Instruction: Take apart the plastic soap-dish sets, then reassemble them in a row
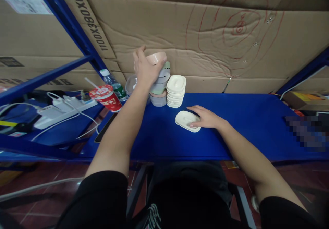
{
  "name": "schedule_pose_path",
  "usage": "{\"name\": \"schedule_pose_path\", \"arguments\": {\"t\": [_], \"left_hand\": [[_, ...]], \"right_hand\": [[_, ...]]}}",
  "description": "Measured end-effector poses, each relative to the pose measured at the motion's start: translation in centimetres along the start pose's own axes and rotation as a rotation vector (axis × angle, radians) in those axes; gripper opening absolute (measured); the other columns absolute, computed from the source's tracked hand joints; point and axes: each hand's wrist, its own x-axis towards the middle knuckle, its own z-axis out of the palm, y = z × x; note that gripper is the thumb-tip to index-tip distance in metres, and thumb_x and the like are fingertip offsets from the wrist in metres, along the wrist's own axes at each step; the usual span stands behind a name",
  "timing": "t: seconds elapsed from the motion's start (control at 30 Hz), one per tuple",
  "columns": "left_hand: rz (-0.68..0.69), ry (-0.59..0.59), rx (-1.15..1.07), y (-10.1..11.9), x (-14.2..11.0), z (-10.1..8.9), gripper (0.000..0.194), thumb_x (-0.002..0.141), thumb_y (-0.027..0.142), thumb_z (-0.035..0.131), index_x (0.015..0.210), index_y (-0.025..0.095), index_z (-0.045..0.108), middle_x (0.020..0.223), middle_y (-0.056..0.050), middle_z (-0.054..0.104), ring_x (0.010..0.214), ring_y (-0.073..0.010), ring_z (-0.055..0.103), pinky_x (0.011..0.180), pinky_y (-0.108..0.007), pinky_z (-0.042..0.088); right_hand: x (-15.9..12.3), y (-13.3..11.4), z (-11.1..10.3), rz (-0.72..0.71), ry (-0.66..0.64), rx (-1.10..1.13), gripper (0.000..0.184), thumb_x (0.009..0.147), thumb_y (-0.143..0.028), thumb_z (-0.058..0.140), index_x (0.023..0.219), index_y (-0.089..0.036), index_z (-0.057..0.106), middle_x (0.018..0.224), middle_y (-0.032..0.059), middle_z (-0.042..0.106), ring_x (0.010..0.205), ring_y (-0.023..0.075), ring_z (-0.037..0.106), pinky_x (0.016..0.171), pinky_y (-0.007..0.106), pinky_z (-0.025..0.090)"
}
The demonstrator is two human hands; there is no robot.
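At the back of the blue table, my left hand (147, 68) grips a pale pink bowl-like container (157, 57) at the top of a stack. Beneath it are green, grey and pink containers (158, 100), partly hidden by my hand and forearm. Right beside them rises a neat pile of cream oval lids (176, 90). Nearer to me, a cream lid (184, 119) lies on the table, perhaps with another under it. My right hand (207, 117) is at its right end, thumb over the lid and fingers apart beyond its far edge.
Left of the stack stand a clear plastic container (131, 84), a water bottle (115, 85) and a red cup with a straw (106, 98). A power strip (64, 112) with cables lies farther left. Cardboard (154, 23) walls the back of the blue table (244, 119).
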Motion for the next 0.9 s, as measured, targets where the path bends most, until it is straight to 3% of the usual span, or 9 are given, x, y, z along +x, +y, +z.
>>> {"name": "schedule_pose_path", "arguments": {"t": [0.17,0.27,0.37,0.47,0.57,0.67,0.73,0.8,0.9], "left_hand": [[0.092,0.043,-0.067,-2.4,0.9,1.0,0.077,0.084,0.053,0.091,0.14,0.02,0.049,0.151,-0.016,0.051,0.147,-0.0303,0.044,0.129,-0.05,0.031],[0.117,0.092,-0.096,-4.0,1.4,1.4,0.067,0.096,0.065,0.075,0.139,0.019,0.05,0.147,-0.015,0.053,0.144,-0.0289,0.049,0.126,-0.053,0.034],[0.157,0.192,-0.108,-4.5,0.7,1.0,0.066,0.104,0.074,0.053,0.138,0.017,0.051,0.143,-0.014,0.057,0.137,-0.0253,0.053,0.121,-0.052,0.039],[0.286,0.325,-0.112,-3.8,-2.1,-0.2,0.067,0.108,0.075,0.035,0.145,0.021,0.05,0.147,-0.01,0.056,0.141,-0.0237,0.051,0.119,-0.055,0.04],[0.593,0.344,-0.2,-2.9,-7.0,-1.4,0.053,0.104,0.068,0.05,0.135,0.025,0.058,0.139,-0.01,0.063,0.139,-0.0287,0.055,0.118,-0.056,0.04],[0.844,0.11,-0.176,-2.9,-12.2,-1.5,0.032,0.099,0.046,0.063,0.121,0.023,0.064,0.123,-0.01,0.072,0.119,-0.0271,0.067,0.105,-0.052,0.049],[0.859,-0.197,-0.148,-3.3,-15.0,-1.0,0.024,0.099,0.042,0.062,0.112,0.023,0.069,0.108,-0.007,0.076,0.107,-0.0251,0.071,0.098,-0.048,0.053],[0.856,-0.508,-0.108,-3.5,-16.8,-0.3,0.026,0.1,0.043,0.063,0.111,0.022,0.073,0.108,-0.008,0.077,0.104,-0.0246,0.071,0.093,-0.044,0.056],[0.85,-0.68,-0.088,-3.4,-17.9,0.5,0.035,0.099,0.05,0.068,0.117,0.021,0.075,0.121,-0.012,0.074,0.114,-0.0277,0.069,0.099,-0.046,0.056]], "right_hand": [[-0.1,0.2,0.0,0.01,0.003,0.008,0.102,0.083,-0.075,0.078,0.164,-0.02,0.049,0.155,0.0208,0.058,0.141,0.0415,0.059,0.117,0.059,0.051],[-0.1,0.3,0.2,0.005,-0.006,-0.001,0.105,0.081,-0.077,0.078,0.165,-0.022,0.047,0.156,0.0198,0.058,0.141,0.0418,0.059,0.116,0.059,0.05],[-0.1,0.5,0.3,-0.05,-0.042,-0.056,0.118,0.068,-0.083,0.084,0.164,-0.024,0.048,0.156,0.0194,0.06,0.139,0.0454,0.059,0.115,0.063,0.049],[-0.1,0.6,0.3,-0.094,-0.064,-0.122,0.128,0.057,-0.086,0.088,0.163,-0.025,0.05,0.151,0.0191,0.064,0.137,0.0486,0.06,0.115,0.067,0.047],[-0.1,0.5,0.0,-0.078,-0.073,-0.158,0.125,0.058,-0.085,0.089,0.162,-0.027,0.051,0.145,0.0178,0.069,0.133,0.0475,0.063,0.114,0.067,0.046],[-0.2,0.4,-0.3,-0.069,-0.075,-0.14,0.115,0.062,-0.08,0.091,0.159,-0.029,0.055,0.135,0.0148,0.073,0.125,0.0434,0.067,0.107,0.062,0.051],[-0.2,0.3,-0.3,-0.068,-0.065,-0.098,0.106,0.065,-0.074,0.092,0.155,-0.028,0.059,0.133,0.014,0.074,0.122,0.0419,0.068,0.105,0.06,0.054],[-0.2,0.3,-0.2,-0.074,-0.047,-0.037,0.096,0.069,-0.067,0.092,0.151,-0.027,0.062,0.136,0.0136,0.072,0.124,0.0403,0.068,0.107,0.058,0.054],[-0.2,0.4,-0.2,-0.127,0.038,0.061,0.081,0.075,-0.057,0.09,0.145,-0.027,0.063,0.14,0.013,0.069,0.129,0.0361,0.067,0.111,0.055,0.054]]}}
